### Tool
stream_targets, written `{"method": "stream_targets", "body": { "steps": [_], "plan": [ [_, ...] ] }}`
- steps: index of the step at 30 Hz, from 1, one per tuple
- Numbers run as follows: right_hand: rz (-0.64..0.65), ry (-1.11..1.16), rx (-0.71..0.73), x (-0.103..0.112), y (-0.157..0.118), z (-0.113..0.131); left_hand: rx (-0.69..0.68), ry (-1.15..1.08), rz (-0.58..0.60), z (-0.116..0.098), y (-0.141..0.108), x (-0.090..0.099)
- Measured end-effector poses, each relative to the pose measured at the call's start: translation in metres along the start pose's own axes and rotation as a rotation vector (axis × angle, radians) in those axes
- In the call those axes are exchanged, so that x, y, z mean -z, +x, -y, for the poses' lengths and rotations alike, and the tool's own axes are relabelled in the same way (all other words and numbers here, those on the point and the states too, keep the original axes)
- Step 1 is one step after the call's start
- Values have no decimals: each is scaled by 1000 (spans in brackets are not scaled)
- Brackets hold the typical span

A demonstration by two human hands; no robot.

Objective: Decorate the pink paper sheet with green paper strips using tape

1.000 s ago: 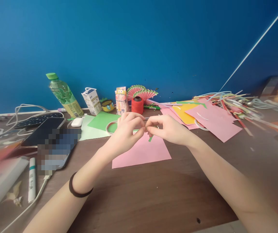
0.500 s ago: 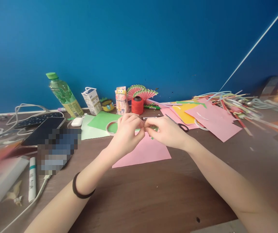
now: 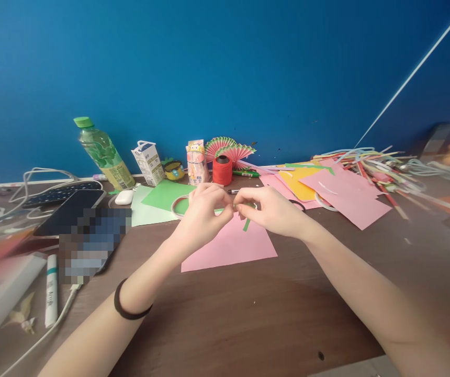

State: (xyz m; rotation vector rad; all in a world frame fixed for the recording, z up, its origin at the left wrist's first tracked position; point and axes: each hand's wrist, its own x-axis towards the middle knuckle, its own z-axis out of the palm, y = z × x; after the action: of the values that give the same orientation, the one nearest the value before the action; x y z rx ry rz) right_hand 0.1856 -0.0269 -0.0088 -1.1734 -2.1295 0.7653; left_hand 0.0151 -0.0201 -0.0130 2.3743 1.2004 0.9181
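My left hand [image 3: 203, 212] and my right hand [image 3: 270, 210] meet fingertip to fingertip above a pink paper sheet [image 3: 228, 248]. Both are closed in a pinch on a narrow green paper strip [image 3: 246, 225]. One end of the strip hangs below my right fingers; most of the rest is hidden by the hands. Partly behind my left hand lies a pale ring [image 3: 175, 208], resting over green paper [image 3: 166, 195]. Just past my right hand, a black scissor handle [image 3: 299, 204] shows on the table.
Along the blue wall stand a green-capped bottle [image 3: 101, 154], a small carton [image 3: 149, 163], a red thread spool [image 3: 222, 172] and pleated paper fans [image 3: 235, 153]. Pink sheets [image 3: 346, 196] and a heap of thin strips [image 3: 382, 170] lie right. Phones, cables and a marker [image 3: 51, 293] are left.
More of the green strip now hangs below my right fingers. Both hands have shifted only slightly, and my right hand covers more of the scissors.
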Motion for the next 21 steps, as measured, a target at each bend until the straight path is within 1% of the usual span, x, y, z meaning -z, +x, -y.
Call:
{"method": "stream_targets", "body": {
  "steps": [4, 8, 11, 14, 17, 21],
  "plan": [
    [-6, -37, 1, 0, 0, 0, -10, 7, 18, 0, 1, 1],
    [-61, -163, 25, -5, 1, 2, -18, 44, 15, 0, 1, 0],
    [-121, -259, 44, -10, 1, 5, -17, 69, -12, 1, 1, -1],
    [-164, -311, 85, -13, 1, 7, 13, 51, -57, 0, 0, -3],
    [-156, -274, 88, -12, 0, 8, 38, 23, -71, -1, 0, -3],
    [-62, -109, 17, -4, 0, 5, 62, -11, -36, -1, 0, -1]
  ]
}}
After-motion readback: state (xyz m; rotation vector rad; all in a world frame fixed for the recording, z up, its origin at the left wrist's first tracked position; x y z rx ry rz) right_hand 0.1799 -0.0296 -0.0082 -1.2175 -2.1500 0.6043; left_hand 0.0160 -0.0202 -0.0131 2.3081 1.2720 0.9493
